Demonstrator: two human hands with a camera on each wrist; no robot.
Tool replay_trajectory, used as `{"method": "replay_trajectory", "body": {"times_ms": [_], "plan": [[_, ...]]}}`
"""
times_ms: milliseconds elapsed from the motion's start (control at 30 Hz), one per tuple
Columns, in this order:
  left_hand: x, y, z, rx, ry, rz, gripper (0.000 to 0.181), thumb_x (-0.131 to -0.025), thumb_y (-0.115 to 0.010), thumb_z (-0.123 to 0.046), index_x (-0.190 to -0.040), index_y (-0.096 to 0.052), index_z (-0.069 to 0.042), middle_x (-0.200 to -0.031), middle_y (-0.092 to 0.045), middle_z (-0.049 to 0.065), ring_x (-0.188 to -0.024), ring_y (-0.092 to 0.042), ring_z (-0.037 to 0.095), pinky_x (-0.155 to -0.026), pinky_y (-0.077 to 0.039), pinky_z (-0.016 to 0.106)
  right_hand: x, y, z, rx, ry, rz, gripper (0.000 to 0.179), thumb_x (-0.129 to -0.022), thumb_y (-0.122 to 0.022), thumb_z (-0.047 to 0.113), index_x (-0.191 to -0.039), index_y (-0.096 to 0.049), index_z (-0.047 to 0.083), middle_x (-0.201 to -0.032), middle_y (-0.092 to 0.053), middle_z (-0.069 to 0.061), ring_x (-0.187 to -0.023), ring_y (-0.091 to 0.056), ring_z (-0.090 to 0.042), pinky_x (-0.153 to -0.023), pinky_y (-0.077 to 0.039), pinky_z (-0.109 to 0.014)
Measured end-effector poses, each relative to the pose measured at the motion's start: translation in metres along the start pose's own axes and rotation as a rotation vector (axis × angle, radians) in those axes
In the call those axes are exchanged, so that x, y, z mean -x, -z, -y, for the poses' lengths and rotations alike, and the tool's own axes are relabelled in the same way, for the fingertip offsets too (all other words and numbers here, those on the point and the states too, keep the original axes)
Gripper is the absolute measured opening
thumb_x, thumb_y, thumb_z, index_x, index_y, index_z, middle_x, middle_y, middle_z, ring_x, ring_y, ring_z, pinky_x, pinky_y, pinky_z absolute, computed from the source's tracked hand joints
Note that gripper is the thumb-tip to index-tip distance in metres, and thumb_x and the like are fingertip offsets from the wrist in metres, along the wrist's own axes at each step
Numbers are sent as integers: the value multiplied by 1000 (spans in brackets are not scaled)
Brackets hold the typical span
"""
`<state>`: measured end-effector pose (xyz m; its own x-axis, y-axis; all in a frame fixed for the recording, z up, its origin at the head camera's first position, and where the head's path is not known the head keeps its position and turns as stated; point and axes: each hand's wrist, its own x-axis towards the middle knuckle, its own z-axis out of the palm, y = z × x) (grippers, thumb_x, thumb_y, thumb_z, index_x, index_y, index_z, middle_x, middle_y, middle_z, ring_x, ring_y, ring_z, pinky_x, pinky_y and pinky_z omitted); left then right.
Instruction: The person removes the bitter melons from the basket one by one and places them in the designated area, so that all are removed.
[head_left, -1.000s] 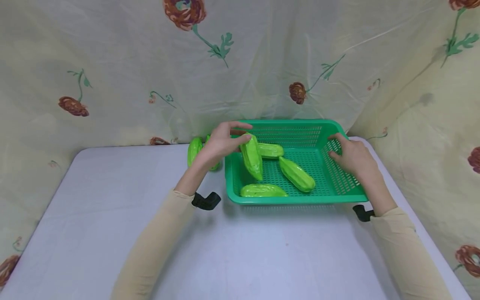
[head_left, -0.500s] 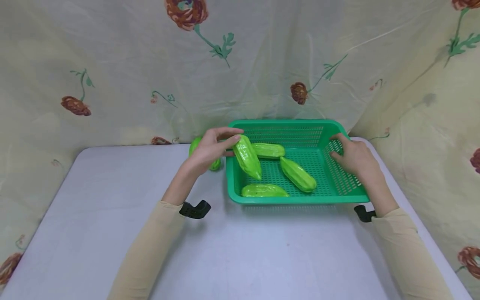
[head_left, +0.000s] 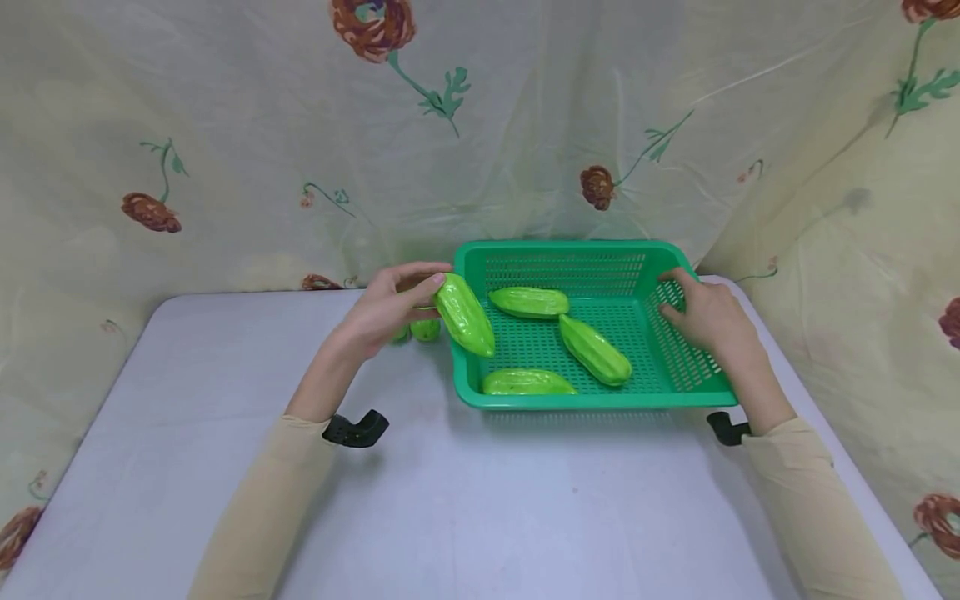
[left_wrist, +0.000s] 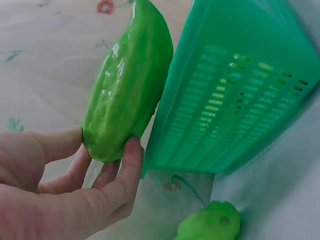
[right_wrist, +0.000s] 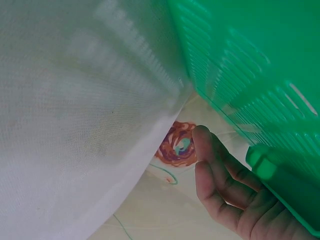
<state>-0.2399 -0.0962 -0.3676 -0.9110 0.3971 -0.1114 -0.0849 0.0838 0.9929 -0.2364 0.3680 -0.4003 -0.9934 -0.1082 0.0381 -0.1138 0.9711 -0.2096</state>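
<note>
My left hand pinches a glossy, bright green ridged gourd by its blunt end, thumb on one side and fingers on the other. The gourd tilts over the left rim of the green plastic basket, its pointed end toward the inside. In the left wrist view the gourd hangs beside the basket's perforated wall. My right hand grips the basket's right rim. In the right wrist view some of its fingers show outside the wall.
Inside the basket lie three similar gourds: one at the back, one slanted in the middle, one along the front. Two more stand left of the basket, partly behind my left hand, one gourd nearer it. A floral curtain hangs behind the white table.
My left hand has drawn leftward with the gourd, from above the basket's inside to its left rim. The right hand and the basket have stayed in place.
</note>
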Motion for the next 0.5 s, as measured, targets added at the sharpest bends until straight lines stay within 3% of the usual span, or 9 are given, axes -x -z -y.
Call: {"method": "replay_trajectory", "body": {"times_ms": [233,500], "plan": [[8,24,8,13,33,-12,48,-115,-53,-22,-159,-50,-2,-158,-54,15,-114,-72,12,-105,-61,32,0,1,0,2,-1,0,51,-108,-63,26,-152,-47,6,-83,-67,-29,-76,-59,-39,-71,-52,-60],[17,49,20,-12,66,-91,51,-115,-52,-23,-161,-46,0,-146,-55,12,-105,-73,8,-97,-65,29,0,0,-1,3,3,-1,50,-108,-62,26,-152,-46,6,-83,-67,-29,-76,-60,-39,-72,-53,-62]]}}
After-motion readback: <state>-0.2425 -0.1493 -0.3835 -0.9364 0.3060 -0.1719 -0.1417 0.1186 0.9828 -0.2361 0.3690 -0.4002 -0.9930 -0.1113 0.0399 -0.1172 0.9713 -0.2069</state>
